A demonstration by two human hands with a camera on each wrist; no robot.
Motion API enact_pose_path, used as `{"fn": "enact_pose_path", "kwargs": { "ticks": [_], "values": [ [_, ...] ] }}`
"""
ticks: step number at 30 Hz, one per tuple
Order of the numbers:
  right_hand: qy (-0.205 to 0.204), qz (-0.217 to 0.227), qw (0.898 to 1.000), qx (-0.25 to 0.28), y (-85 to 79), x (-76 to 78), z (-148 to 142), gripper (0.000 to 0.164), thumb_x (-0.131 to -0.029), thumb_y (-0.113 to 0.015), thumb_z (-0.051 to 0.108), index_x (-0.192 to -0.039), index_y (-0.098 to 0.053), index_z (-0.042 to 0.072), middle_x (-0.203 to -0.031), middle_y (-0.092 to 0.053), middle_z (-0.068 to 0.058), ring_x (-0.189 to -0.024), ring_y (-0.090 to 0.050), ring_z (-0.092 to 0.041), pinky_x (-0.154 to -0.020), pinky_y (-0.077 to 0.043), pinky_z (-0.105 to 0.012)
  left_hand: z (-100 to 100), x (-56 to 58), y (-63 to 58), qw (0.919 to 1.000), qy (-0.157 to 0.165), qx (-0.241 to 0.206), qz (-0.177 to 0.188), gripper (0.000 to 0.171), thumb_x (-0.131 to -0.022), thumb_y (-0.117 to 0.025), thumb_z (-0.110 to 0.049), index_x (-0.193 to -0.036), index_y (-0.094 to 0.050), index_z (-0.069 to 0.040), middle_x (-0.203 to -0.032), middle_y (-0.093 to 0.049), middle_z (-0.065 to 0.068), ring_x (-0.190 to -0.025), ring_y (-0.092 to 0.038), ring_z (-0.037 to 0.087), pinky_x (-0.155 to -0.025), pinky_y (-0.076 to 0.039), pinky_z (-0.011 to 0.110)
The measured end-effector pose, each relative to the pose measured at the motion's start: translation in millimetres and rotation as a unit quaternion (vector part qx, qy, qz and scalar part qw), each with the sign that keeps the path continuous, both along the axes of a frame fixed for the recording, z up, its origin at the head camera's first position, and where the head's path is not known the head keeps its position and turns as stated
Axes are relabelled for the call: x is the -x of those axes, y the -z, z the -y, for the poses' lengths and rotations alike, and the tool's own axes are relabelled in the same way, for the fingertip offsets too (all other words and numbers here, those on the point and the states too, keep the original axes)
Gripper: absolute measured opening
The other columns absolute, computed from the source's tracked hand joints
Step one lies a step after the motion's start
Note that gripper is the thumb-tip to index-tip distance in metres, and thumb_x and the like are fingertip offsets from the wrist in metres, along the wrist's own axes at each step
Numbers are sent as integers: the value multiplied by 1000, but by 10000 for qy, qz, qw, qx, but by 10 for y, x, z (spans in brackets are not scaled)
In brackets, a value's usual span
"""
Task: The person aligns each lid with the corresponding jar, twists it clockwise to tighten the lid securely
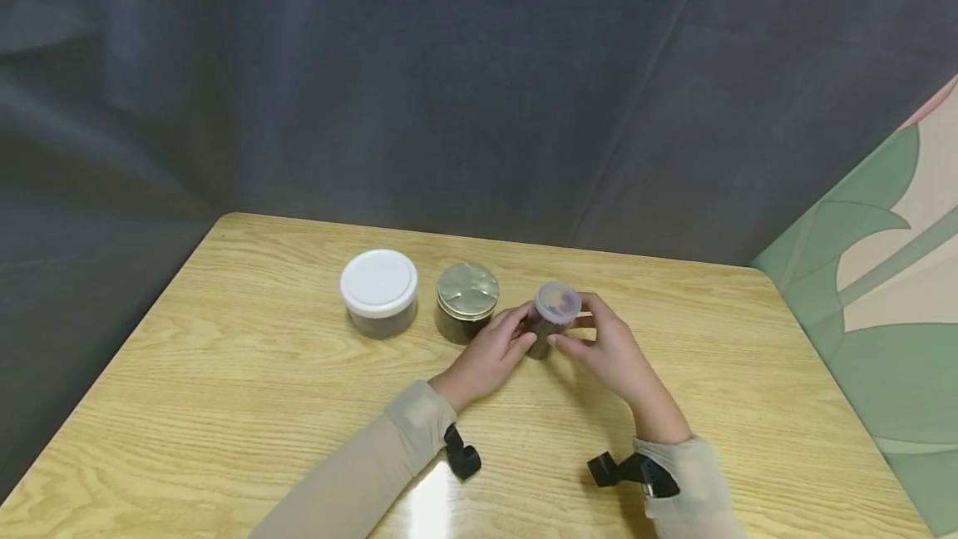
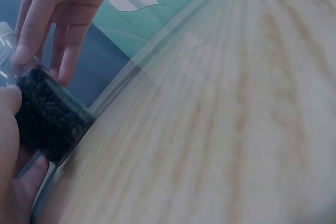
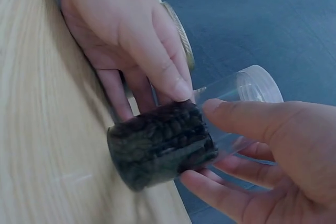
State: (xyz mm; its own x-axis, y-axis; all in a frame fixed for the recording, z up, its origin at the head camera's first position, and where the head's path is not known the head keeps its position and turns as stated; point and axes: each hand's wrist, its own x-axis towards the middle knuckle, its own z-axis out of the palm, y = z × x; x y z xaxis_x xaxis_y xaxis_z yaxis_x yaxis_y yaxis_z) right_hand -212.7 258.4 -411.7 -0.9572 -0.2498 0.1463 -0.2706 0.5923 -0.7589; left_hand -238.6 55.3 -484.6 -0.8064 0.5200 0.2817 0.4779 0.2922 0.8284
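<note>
A small clear jar (image 1: 540, 345) with a translucent lid (image 1: 558, 301) is between my two hands. Dark beans or seeds fill its lower part (image 3: 163, 145). My left hand (image 1: 488, 358) holds the jar from the left, with the thumb on the near side and the fingers partly hidden behind. From the right, my right hand (image 1: 609, 353) grips the upper part below the lid, thumb in front and fingers curled round the far side. In the left wrist view the jar (image 2: 50, 114) is partly cut off. Whether its base touches the table is hard to tell.
Just left of my left hand stands a jar with a gold lid (image 1: 467, 289). Farther left is a wider tub with a white lid (image 1: 379, 282). The wooden table (image 1: 247, 373) ends at a dark curtain (image 1: 449, 106). A green patterned surface (image 1: 898, 339) lies beyond its right edge.
</note>
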Motion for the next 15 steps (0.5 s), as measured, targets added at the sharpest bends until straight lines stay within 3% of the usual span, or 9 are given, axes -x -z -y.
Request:
{"fn": "enact_pose_path", "kwargs": {
  "ticks": [8, 15],
  "values": [
    [100, -49, 9999, -72, 50, 9, 33, 56, -97, -71, 11, -144, -44, -3, -141, -52, -26, -122, -57, -45, -91, -58, -57, -47, -1, 15, 9989, -307, 208, -278, 54, -111, -43, -21, -158, -27, -1, -156, -39, 21, -143, -41, 31, -118, -38, 42],
    [94, -92, 9999, 42, 127, 34, 60, 59, -99, -67, 12, -149, -39, 0, -145, -49, -25, -123, -55, -46, -91, -57, -60, -72, 0, 14, 9986, -398, 287, -188, 56, -111, -40, -21, -159, -21, 0, -158, -35, 22, -144, -38, 31, -117, -40, 42]
  ]
}}
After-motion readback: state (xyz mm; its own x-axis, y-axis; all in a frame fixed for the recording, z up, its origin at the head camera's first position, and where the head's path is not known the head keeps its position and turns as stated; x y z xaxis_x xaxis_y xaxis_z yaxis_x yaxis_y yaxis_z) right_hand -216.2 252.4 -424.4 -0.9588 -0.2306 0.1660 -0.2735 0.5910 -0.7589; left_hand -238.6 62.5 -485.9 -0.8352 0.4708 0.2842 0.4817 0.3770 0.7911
